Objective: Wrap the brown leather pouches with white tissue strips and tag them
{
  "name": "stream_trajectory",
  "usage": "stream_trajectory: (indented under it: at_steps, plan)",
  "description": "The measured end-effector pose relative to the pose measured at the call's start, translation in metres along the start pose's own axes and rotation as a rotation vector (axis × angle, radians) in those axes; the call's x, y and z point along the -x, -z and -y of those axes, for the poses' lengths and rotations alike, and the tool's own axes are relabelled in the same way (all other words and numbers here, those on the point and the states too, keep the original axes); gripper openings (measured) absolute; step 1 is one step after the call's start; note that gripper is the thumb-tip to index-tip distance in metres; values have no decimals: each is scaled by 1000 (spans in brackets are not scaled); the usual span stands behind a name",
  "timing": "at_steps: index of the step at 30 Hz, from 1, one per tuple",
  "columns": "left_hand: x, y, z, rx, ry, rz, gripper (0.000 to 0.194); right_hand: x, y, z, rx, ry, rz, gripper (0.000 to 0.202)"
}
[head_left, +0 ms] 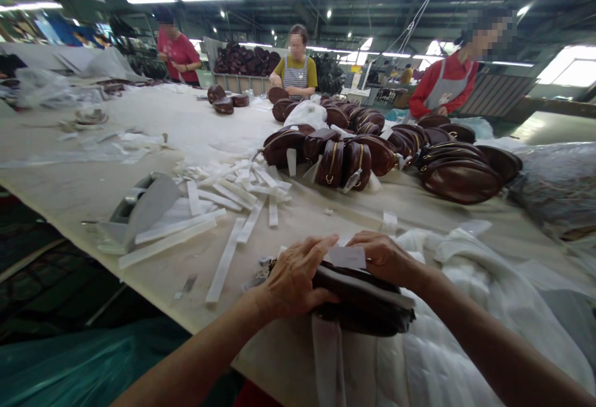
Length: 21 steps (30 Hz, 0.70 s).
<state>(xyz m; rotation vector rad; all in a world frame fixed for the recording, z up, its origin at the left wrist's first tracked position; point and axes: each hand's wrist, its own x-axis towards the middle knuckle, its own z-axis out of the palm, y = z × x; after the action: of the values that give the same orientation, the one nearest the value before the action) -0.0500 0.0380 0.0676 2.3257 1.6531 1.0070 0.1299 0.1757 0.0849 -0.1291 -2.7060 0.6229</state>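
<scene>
A worker's left hand (293, 280) grips the near end of a dark brown leather bag (361, 298) lying at the near edge of a long pale table (84, 190); the right hand (384, 258) presses a white paper strip (347, 257) onto the bag's top; white fabric (447, 308) spreads beneath and to the right; loose white strips (233, 199) scatter to the left, beside a grey tape dispenser (137, 208); a heap of brown bags (382, 152) fills the middle of the table; three people stand at the far side, one in a red top (179, 53) far left, one in a checked apron (295, 75) at centre, one in a grey apron (444, 87) far right; strip lights run overhead.
</scene>
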Motion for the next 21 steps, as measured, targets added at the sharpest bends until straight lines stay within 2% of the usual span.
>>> stream_trajectory:
  at_steps: [3, 5, 8, 12, 16, 19, 21]
  plan:
    - [-1, 1, 2, -44, -34, 17, 82, -6, 3, 9, 181, 167, 13, 27]
    - [-1, 1, 4, -61, -115, 48, 69, -8, 5, 12, 254, 218, 28, 31]
    - [-1, 1, 4, -117, -217, 71, 52, -8, 6, 10, 220, 232, 59, 34]
    - [-2, 1, 0, -229, -245, 67, 32, -3, 1, -9, 38, 118, 92, 25]
    - [-2, 0, -2, -211, -263, 72, 31, 7, -17, -34, -193, -43, 167, 20]
    - [-3, 0, -1, -122, -234, 42, 33, 19, -35, -45, -404, -226, 141, 21]
    - [-6, 3, -1, -31, -197, 24, 31, 28, -44, -44, -488, -298, 85, 25]
